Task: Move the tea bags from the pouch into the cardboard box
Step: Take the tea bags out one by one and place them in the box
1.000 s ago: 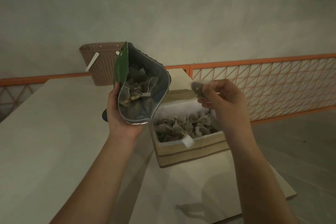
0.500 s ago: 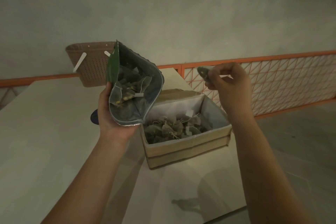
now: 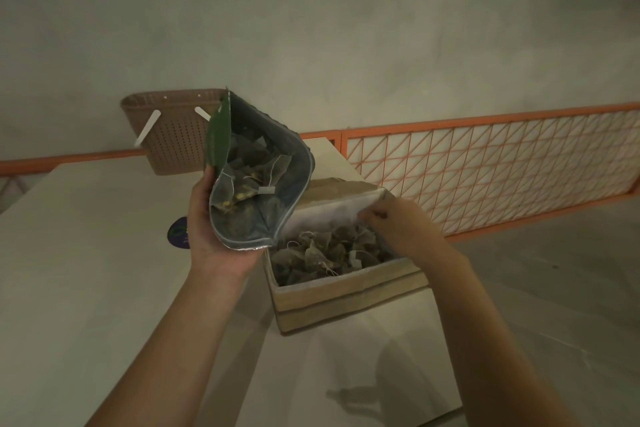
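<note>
The left hand (image 3: 211,229) grips the open pouch (image 3: 263,184), held upright left of the cardboard box (image 3: 346,302); tea bags (image 3: 249,180) remain inside. The right hand (image 3: 398,225) is over the box's far right interior, fingers (image 3: 372,213) curled downward above the piled tea bags (image 3: 325,250); whether they pinch one cannot be determined.

The cardboard box (image 3: 346,302) is open at the top. The right hand (image 3: 398,229) occupies the right half of that opening, fingers curled above the tea bags (image 3: 322,253) piled inside; whether they pinch anything cannot be determined. Left of these fingers, the mouth of the pouch (image 3: 266,184), gripped by the left hand (image 3: 211,236), overhangs the box's left rim. The white inner back wall stands just beyond the fingertips. A brown basket (image 3: 173,135) stands well behind the pouch. An orange railing (image 3: 485,163) bounds the far right.
</note>
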`<control>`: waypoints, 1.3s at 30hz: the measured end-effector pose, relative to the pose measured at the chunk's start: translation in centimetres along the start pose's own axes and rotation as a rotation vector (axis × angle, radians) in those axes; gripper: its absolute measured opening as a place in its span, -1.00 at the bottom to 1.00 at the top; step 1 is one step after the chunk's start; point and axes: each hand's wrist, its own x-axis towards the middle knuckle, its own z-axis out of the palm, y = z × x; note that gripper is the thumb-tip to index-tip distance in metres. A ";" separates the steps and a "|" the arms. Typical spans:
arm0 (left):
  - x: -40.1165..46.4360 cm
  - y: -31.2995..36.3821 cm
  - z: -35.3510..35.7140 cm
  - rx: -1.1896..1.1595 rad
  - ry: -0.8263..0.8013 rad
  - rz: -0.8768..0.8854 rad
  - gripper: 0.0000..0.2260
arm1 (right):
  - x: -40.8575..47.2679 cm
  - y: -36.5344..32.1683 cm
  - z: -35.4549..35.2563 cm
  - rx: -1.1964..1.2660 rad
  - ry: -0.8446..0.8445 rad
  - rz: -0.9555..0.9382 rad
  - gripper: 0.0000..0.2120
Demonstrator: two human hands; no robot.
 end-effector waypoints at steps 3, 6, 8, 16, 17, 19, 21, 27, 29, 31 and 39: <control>-0.1 0.1 0.1 -0.025 -0.027 -0.008 -0.52 | 0.3 0.1 0.3 -0.033 -0.251 0.006 -0.75; -0.1 0.3 -0.3 -0.018 -0.034 -0.002 -0.52 | 0.9 1.1 0.9 -0.033 -0.301 0.125 -0.79; 0.0 0.5 -0.5 -0.028 -0.049 -0.008 -0.53 | 1.0 0.9 1.0 0.068 -0.203 0.137 -0.76; -0.2 1.3 -0.9 -0.024 -0.015 -0.091 -0.50 | -1.4 -11.6 -2.0 0.496 0.243 -0.532 -0.53; -0.3 1.4 -0.8 -0.004 0.002 -0.088 -0.51 | -1.2 -12.8 -1.8 0.454 0.245 -0.603 -0.49; -0.6 1.5 -0.6 0.025 0.008 -0.072 -0.53 | -0.2 -14.6 -1.1 0.378 0.284 -0.698 -0.47; -1.1 1.8 -0.4 0.034 0.014 -0.058 -0.54 | 0.8 -15.9 -0.2 0.390 0.334 -0.730 -0.55; -1.7 3.6 -0.7 0.014 -0.021 -0.174 -0.44 | 1.8 -16.9 2.2 0.520 0.548 -0.781 -0.69; -1.6 4.3 -0.7 0.034 -0.038 -0.183 -0.43 | 1.4 -17.3 2.9 0.572 0.578 -0.804 -0.69; -1.2 4.9 -0.4 0.077 -0.032 -0.183 -0.48 | 0.8 -17.7 3.2 0.597 0.588 -0.845 -0.69; -1.1 5.7 -1.2 0.112 -0.016 -0.160 -0.49 | 1.1 -17.4 4.9 0.663 0.345 -0.756 -0.65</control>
